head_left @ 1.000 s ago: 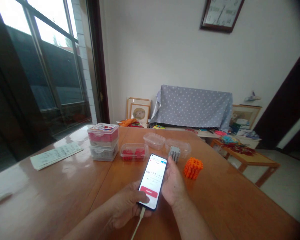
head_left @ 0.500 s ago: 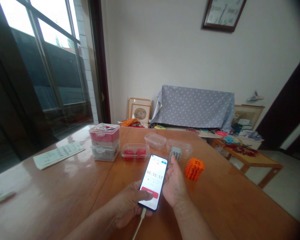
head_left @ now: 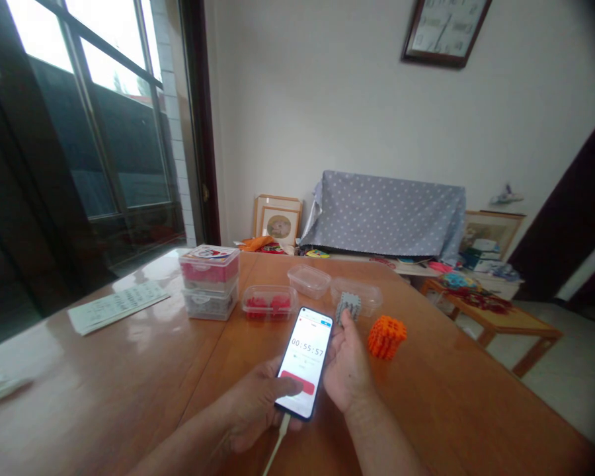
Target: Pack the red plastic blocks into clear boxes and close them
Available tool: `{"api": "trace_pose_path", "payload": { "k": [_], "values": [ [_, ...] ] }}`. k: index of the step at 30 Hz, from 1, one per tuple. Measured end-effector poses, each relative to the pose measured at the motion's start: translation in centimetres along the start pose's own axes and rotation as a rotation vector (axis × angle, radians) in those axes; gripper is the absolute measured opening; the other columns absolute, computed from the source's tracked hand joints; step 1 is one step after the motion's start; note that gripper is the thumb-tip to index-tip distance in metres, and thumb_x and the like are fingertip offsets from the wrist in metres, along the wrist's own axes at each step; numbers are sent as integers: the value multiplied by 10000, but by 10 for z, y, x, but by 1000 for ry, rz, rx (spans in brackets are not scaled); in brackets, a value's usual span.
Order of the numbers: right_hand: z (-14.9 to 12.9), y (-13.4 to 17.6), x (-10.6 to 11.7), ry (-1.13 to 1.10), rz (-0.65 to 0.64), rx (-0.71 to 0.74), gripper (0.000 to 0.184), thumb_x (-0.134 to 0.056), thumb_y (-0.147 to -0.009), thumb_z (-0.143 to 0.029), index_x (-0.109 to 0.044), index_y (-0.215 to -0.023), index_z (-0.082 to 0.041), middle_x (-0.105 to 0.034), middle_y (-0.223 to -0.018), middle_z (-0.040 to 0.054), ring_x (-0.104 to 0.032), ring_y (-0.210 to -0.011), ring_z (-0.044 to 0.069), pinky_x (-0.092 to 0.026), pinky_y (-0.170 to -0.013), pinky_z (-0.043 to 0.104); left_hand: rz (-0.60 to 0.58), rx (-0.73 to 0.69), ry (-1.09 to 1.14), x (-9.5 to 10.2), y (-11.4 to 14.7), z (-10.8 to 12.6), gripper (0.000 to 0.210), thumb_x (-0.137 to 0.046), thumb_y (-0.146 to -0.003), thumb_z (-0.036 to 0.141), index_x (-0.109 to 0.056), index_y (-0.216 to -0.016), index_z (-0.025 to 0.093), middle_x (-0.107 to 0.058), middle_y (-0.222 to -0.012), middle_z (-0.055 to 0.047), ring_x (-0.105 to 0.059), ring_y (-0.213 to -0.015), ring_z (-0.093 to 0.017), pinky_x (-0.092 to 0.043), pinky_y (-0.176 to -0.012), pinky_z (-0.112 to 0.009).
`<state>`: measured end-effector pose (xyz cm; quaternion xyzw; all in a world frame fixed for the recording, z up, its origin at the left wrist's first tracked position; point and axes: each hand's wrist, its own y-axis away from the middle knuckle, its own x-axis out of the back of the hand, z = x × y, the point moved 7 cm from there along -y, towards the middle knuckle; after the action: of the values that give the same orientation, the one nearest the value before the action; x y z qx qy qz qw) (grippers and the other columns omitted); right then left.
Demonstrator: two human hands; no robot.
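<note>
A lit smartphone (head_left: 302, 363) stands tilted over the table, its screen showing 00:55:57 and a red bar. My left hand (head_left: 255, 400) is closed on its lower left side, thumb lying on the red bar. Along the right edge, my right hand (head_left: 347, 370) steadies the phone, thumb pointing up and the other fingers partly hidden behind it. A pale cable (head_left: 277, 443) runs from the phone's bottom end. Just beyond my right thumb is a grey block cube (head_left: 348, 305). To the right of that hand sits an orange block cube (head_left: 387, 337).
Stacked lidded boxes (head_left: 209, 284) stand at the left beside a transparent tub of red pieces (head_left: 269, 304). Two more transparent tubs (head_left: 309, 281) are farther back. Written paper sheets (head_left: 119, 307) lie on the wooden table (head_left: 143, 383). A low side table (head_left: 515, 317) is at the right.
The view has shifted very slightly. Both hands keep their places on the phone, and the displayed time is the same.
</note>
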<state>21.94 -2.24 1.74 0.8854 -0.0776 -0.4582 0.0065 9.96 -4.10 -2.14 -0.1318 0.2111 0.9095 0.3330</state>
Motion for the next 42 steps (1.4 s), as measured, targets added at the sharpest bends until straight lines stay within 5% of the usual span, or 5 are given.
{"api": "trace_pose_path", "payload": {
  "k": [13,29,42],
  "values": [
    [7,-6,18,-3,81,-27,532,-562,-857,-707,-710,-974,-210,-775,-756,28,-710,-659,229,-548,-658,353,27,-18,15,2,4,5,429,-730,-755,248,-635,-1158,137,-664,-844,-64,-616,-685,-160,-506,-563,-256],
    [10,-4,13,26,34,-27,557,-538,-871,-709,-709,-1056,-212,-790,-866,41,-711,-684,223,-549,-652,344,-24,-61,44,1,4,8,394,-721,-774,251,-649,-1150,157,-643,-836,-49,-596,-653,-134,-508,-554,-235],
    [11,-3,11,44,-1,-16,529,-539,-880,-695,-715,-1051,-226,-769,-764,22,-696,-636,220,-561,-657,358,-30,-85,10,1,4,9,364,-690,-789,256,-636,-1131,142,-634,-816,-54,-590,-655,-147,-506,-550,-254]
  ]
}}
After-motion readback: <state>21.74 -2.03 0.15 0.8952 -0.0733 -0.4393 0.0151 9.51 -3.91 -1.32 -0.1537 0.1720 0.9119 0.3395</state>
